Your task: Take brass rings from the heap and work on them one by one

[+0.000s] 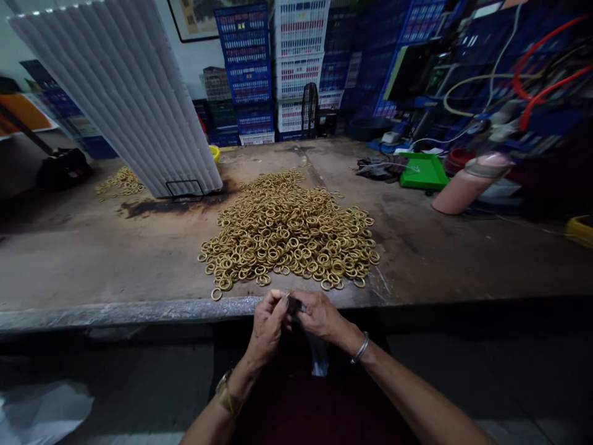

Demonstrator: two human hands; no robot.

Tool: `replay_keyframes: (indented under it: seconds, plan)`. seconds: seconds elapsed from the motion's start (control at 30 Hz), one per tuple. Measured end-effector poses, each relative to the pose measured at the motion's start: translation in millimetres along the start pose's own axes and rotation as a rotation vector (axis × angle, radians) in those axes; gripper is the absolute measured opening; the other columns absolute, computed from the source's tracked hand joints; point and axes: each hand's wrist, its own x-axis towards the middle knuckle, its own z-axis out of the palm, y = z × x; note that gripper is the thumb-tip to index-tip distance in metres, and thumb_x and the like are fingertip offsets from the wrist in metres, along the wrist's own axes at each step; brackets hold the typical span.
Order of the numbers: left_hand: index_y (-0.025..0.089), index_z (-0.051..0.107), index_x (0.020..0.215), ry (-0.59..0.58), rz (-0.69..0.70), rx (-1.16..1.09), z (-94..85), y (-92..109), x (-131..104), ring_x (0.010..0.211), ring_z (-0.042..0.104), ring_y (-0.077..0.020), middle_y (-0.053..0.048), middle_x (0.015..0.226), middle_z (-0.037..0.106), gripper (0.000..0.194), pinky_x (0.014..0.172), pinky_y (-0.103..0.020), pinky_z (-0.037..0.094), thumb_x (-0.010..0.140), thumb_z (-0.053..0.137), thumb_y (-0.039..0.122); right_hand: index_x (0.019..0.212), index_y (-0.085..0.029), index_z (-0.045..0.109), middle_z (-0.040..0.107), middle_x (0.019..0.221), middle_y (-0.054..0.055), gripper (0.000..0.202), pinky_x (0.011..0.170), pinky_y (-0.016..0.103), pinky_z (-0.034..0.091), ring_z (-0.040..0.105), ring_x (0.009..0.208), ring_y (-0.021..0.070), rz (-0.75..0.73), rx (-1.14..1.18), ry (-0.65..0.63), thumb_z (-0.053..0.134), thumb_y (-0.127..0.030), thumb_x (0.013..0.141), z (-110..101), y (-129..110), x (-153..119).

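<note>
Left hand and right hand pinch small dark piece together at bench edge — keep grip firm, low, near heap of brass-coloured metal rings.

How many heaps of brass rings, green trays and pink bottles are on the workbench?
Heaps of brass rings: 2 (large heap, small heap)
Green tray: 1
Pink bottle: 1
Total: 4
</note>
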Motion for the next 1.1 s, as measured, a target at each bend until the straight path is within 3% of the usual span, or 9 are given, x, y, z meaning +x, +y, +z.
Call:
replay_keyframes:
  seconds: [0.37,0.53,0.67,0.9,1.1]
  plan:
    - [0.017,0.048,0.075,0.001,0.076,0.072,-1.7,-0.7,0.1,0.051,0.043,-0.0066,0.004,0.061,0.046,0.022,0.05,-0.017,0.036,0.079,0.051,0.038,0.072,-0.02,0.054,0.053,0.057,-0.002,0.014,0.05,0.022,0.024,0.041,0.051,0.0105,0.02,-0.078,-0.029,0.043,-0.013,0.071,-1.8,-4.5,2.1]
    - [0.016,0.049,0.071,-0.052,0.093,0.049,-2.3,5.3,-11.9,0.052,0.044,-0.0069,0.003,0.062,0.05,0.021,0.051,-0.019,0.039,0.079,0.052,0.036,0.082,-0.019,0.057,0.059,0.066,0.002,0.017,0.055,0.023,0.026,0.049,0.059,0.0134,0.07,-0.252,-0.051,0.044,-0.015,0.073,-2.9,1.5,7.9]
    - [0.015,0.051,0.075,-0.148,0.005,-0.163,2.4,9.2,-20.0,0.054,0.05,-0.009,-0.001,0.069,0.056,0.022,0.051,-0.022,0.044,0.078,0.054,0.037,0.093,-0.019,0.055,0.062,0.074,0.005,0.021,0.058,0.023,0.029,0.055,0.067,0.0154,0.145,-0.376,0.017,0.043,-0.017,0.076,-1.2,3.3,22.9]
    - [0.014,0.052,0.072,-0.013,-0.108,-0.497,-4.9,2.3,-10.5,0.063,0.055,-0.012,-0.006,0.081,0.06,0.019,0.047,-0.02,0.042,0.076,0.058,0.031,0.102,-0.016,0.047,0.064,0.085,0.009,0.022,0.066,0.026,0.036,0.06,0.079,0.0204,0.321,-0.568,0.05,0.039,-0.025,0.083,9.4,-4.1,54.5]
    - [0.014,0.055,0.088,-0.078,-0.213,-0.694,-13.0,5.3,-7.0,0.059,0.054,-0.012,-0.004,0.073,0.058,0.017,0.046,-0.021,0.04,0.077,0.054,0.026,0.103,-0.017,0.044,0.064,0.087,0.011,0.022,0.067,0.029,0.037,0.06,0.082,0.0227,0.369,-0.621,0.021,0.039,-0.02,0.082,9.1,-5.3,66.5]
